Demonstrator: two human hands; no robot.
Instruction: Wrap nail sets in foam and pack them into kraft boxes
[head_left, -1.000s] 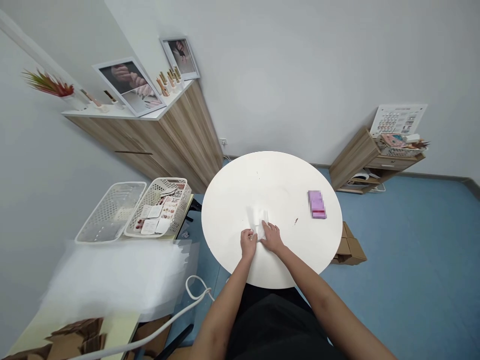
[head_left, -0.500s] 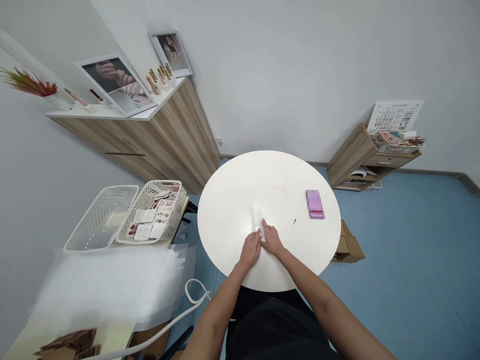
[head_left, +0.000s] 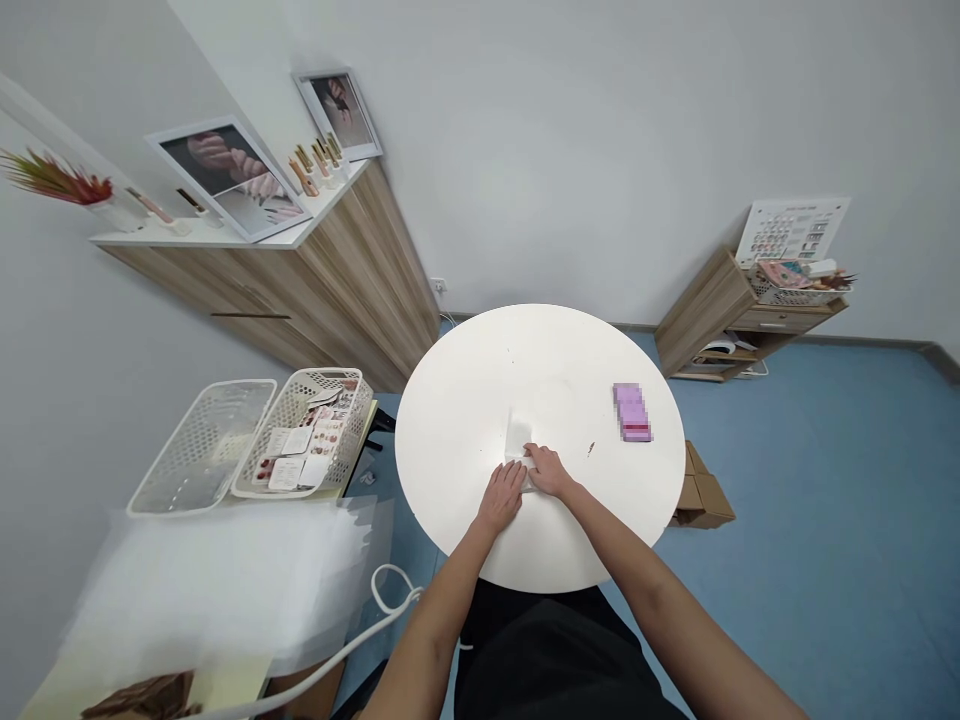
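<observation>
A thin white sheet (head_left: 518,436), paper or film, lies as a narrow strip near the middle of the round white table (head_left: 450,400). Its near end is folded over under my hands. My left hand (head_left: 502,497) rests on the near left part, fingers stretched out flat. From the right, my right hand (head_left: 547,470) has its fingers bent and closed at the folded part, seemingly pinching it. The palms hide some of the near end. A purple block (head_left: 632,412), blurred by pixels, lies apart to the right.
White baskets (head_left: 300,490) with printed cards stand at left, beside stacked translucent sheets (head_left: 225,570). A white cable (head_left: 360,635) loops close by my left arm. A cardboard box (head_left: 703,490) sits on the floor right of the table. Wooden cabinets (head_left: 352,270) stand along the wall.
The strip's near end has been folded away from me, leaving the strip shorter. My right fingers have bent and come down onto the fold; my left hand has flattened on it.
</observation>
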